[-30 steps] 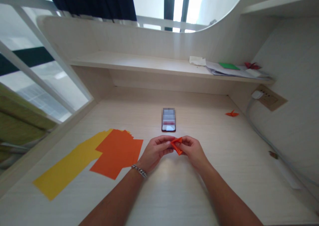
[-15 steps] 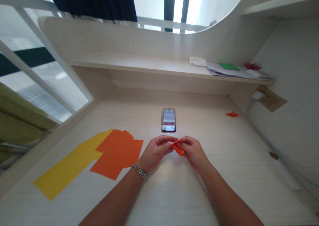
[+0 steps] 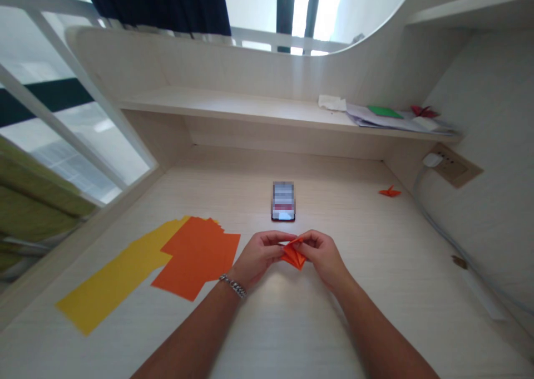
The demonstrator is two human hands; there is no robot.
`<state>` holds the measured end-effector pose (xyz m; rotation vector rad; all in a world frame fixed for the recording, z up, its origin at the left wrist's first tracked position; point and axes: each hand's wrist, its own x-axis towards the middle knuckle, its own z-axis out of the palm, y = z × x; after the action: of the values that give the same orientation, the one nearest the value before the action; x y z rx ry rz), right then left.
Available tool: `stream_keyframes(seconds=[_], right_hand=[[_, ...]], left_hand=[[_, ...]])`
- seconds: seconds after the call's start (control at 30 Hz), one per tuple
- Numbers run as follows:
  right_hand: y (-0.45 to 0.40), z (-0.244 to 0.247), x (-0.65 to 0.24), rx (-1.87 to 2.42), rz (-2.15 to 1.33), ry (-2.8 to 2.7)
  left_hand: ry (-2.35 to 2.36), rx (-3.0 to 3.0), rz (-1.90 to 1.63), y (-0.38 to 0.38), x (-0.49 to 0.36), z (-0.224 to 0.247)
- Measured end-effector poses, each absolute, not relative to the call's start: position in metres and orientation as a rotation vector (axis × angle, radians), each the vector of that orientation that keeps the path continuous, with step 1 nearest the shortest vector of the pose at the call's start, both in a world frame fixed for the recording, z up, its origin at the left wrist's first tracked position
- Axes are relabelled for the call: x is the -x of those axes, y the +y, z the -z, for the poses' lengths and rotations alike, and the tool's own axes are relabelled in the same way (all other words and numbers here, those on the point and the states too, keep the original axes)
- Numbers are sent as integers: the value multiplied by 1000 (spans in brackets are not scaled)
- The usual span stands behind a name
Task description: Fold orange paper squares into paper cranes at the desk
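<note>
A small piece of folded orange paper (image 3: 295,257) is held between both hands above the desk, its point facing down toward me. My left hand (image 3: 261,254) pinches its left side between thumb and fingers; a silver chain bracelet (image 3: 232,286) circles that wrist. Thumb and fingers of my right hand (image 3: 323,252) grip the upper right part. The fingers hide some of the folds. Just beyond the hands lies a phone (image 3: 283,201) with its screen lit and blurred.
Orange sheets (image 3: 200,256) overlap yellow sheets (image 3: 112,279) on the left. A folded orange paper figure (image 3: 390,191) sits at the back right. A grey cable (image 3: 442,229) runs from the wall socket (image 3: 456,166). Papers (image 3: 392,122) lie on the low shelf (image 3: 225,105).
The folded paper has turned and opened a little, showing more of its creased face. My right thumb has shifted left onto it, and the hands are closer together.
</note>
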<state>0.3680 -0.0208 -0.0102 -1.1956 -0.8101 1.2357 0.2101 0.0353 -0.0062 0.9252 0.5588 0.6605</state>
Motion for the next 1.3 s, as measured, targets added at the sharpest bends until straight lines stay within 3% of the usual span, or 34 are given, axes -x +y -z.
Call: stream_keyframes(seconds=[1.07,1.3], right_hand=[[-28,9,-368,1576,-796,-1214],[-25,5,-370,1432,-977,-1160]], left_hand=[[636,-1349,-585,38,-208,8],[688,-1240,-622,39,-210,7]])
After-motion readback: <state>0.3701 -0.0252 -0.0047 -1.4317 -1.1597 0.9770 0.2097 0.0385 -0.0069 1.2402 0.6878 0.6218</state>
